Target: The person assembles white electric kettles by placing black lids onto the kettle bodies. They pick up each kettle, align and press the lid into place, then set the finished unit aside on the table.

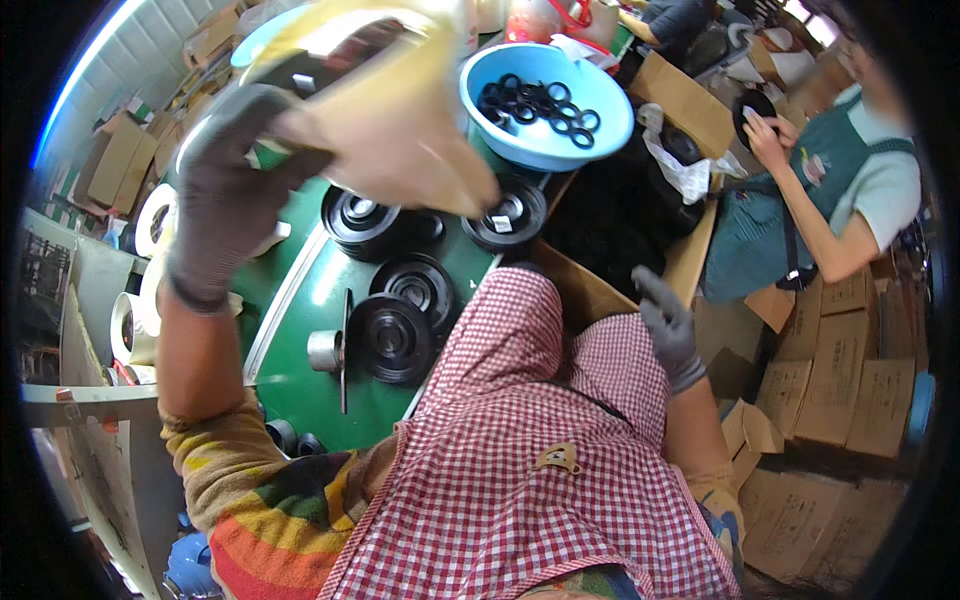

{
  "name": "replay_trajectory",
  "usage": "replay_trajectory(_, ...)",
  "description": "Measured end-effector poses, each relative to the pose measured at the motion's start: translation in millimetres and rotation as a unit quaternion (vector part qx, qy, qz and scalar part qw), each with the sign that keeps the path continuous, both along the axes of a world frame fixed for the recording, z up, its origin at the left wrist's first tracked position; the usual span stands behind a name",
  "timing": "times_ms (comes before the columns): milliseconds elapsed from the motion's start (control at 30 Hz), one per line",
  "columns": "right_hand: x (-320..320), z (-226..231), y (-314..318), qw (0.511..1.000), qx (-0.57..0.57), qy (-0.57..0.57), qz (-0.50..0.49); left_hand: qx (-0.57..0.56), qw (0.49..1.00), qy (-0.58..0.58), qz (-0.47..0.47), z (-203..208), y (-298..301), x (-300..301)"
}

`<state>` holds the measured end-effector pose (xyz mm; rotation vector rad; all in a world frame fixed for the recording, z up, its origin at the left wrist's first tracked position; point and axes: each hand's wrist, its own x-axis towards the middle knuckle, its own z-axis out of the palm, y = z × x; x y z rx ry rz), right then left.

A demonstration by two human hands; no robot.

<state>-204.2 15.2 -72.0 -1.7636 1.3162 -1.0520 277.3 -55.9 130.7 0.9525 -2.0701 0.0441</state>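
Observation:
My left hand [235,185], in a grey glove, is raised at the upper left. Its fingers close on a pale yellow, film-like thing [400,130], smeared by motion, with a dark curved part near its top; its exact kind is unclear. Below it on the green table lie black ribbed discs: a stack [362,222], a disc with a white label [507,215] and a flat disc [392,338]. My right hand [668,328], also gloved, hovers over my lap beside the cardboard box [705,255], fingers apart and holding nothing.
A blue basin [545,150] holds several black rings. A metal cylinder with a thin plate [326,351] stands on the table. Cream rolls [135,325] line the left side. At right, a person in a green apron [765,235] holds a black disc, near stacked cartons [845,370].

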Motion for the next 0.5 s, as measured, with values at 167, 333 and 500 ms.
replay_trajectory(167,5.3,79.4,2.2,0.992,-0.082,-0.069,-0.065,0.072,0.975,-0.098,-0.186,-58.5,16.3,-143.2)
replay_trajectory(333,-42.5,42.8,13.7,0.991,-0.048,-0.102,-0.076,0.063,0.932,-0.135,-0.329,-128.1,34.8,-227.1)
replay_trajectory(500,-54.7,-44.8,29.0,0.955,-0.016,-0.294,0.028,0.162,0.874,-0.149,-0.432,-171.8,30.0,-255.9)
